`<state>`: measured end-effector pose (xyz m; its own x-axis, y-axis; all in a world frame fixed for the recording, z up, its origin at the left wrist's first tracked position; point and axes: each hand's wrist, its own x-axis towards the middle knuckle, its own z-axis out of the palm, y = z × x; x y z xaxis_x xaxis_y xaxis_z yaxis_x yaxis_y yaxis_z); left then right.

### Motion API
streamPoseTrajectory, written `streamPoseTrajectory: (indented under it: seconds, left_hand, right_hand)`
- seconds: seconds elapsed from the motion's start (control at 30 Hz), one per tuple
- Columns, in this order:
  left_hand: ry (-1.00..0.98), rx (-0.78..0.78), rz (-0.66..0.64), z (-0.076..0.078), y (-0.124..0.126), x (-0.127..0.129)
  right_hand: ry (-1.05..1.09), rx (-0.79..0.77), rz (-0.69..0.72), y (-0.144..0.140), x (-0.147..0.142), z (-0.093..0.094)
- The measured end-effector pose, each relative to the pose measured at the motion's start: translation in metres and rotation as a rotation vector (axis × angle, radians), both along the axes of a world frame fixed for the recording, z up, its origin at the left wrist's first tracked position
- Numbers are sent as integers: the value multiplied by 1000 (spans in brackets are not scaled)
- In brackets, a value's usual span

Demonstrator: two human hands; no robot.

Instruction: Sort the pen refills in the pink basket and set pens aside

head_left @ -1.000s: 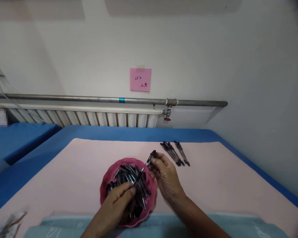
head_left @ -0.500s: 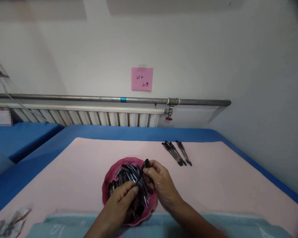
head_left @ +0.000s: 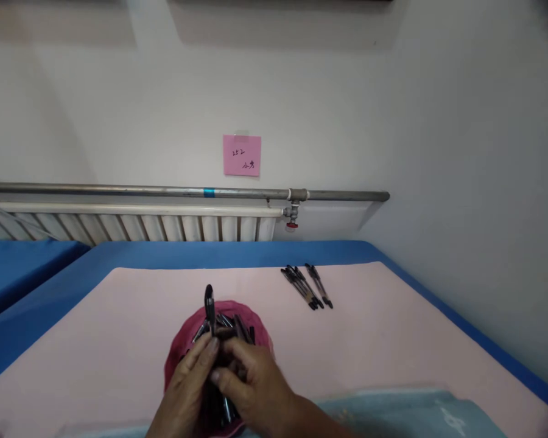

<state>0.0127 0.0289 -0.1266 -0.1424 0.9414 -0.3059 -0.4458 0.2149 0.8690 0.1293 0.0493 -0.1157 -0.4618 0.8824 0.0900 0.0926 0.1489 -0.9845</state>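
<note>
- Upright, a black pen stood above the pink bowl, its lower end pinched in the fingertips of the left hand, cap end pointing up.
- The right hand curled beside it, fingers bent and meeting the left fingertips at the pen's lower end; its exact hold was hard to make out.
- Both hands covered most of the bowl, which sat near the front edge of the pink cloth; only some of the pens inside showed.
- A row of pens lay well apart, toward the cloth's far edge.
- A pale blue towel was cut off at the bottom.
</note>
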Motion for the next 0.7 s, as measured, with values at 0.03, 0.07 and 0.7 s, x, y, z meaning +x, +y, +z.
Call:
streamPoseTrajectory:
  seconds: [0.03, 0.07, 0.7]
  left_hand:
    - [0, -14, -7, 1, -1, 2]
    - [16, -19, -6, 3, -2, 2]
    - [70, -1, 75, 7, 3, -19]
  right_hand:
    - [12, -4, 3, 0, 0, 0]
    - [17, -8, -11, 2, 2, 0]
    - [-969, 213, -764, 112, 159, -26]
